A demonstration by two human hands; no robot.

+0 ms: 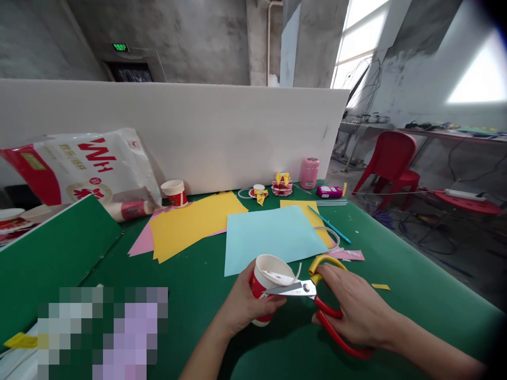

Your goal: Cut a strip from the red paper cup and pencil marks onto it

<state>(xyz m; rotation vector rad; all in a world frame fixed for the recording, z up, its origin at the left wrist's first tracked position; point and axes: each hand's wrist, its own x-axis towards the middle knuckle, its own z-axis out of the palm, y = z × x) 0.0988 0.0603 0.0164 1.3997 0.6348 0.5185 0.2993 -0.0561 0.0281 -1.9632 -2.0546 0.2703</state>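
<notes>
My left hand grips a red and white paper cup, tilted with its mouth facing up and to the right. My right hand holds red-handled scissors; the blades reach across the cup's rim. A thin curl of white rim strip stands off the cup's edge beside the blades. Both hands hover just above the green table, in front of a light blue paper sheet.
Yellow sheets and pink paper lie at left, another paper cup behind them. A large white and red bag leans on the white board. Small paper crafts, a pink canister and a blue stick sit further back. A red chair stands off right.
</notes>
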